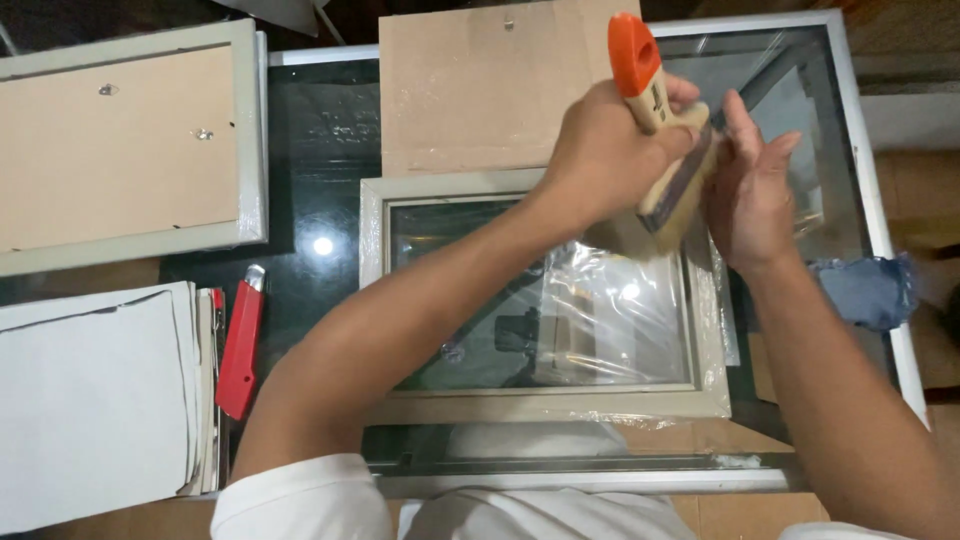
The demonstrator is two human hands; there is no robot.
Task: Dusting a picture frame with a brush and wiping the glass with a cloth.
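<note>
Brush (662, 140): gripped in left hand (600, 150) over frame (545, 405); bristles pressed by open right hand (750, 190), steadying them.

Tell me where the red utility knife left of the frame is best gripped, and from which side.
Grip the red utility knife around its long mid-body, coming from above on its right side: it lies flat on the glass table, with the paper stack tight against its left.

Frame (545, 405) lies mid-table, backing board (470, 90) behind it, second frame (130, 150) far left, knife (240, 345) beside paper stack (95, 400).
</note>
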